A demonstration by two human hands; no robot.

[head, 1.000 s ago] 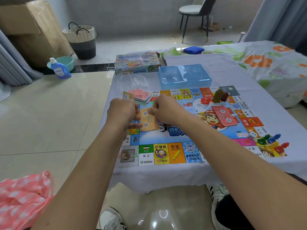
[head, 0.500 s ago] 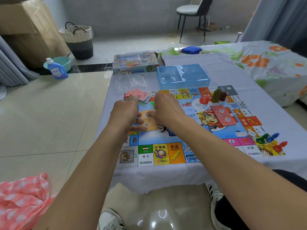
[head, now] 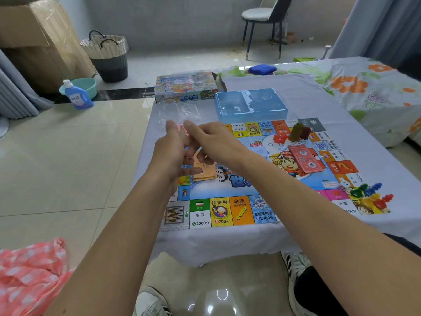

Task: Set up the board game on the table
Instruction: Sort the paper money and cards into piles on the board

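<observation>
I think I am sorting the orange cards [head: 204, 172] on the board [head: 250, 179]; my left hand [head: 169, 151] looks open, my right hand [head: 211, 142] I cannot tell, and next I must lay them flat

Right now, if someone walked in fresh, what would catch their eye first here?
Probably the colourful square game board spread on the white-clothed table, with the left hand and right hand meeting above an orange stack of paper cards at its left side. Next, the clear blue plastic tray behind the board and the bright plastic pawns at its near right corner.
</observation>
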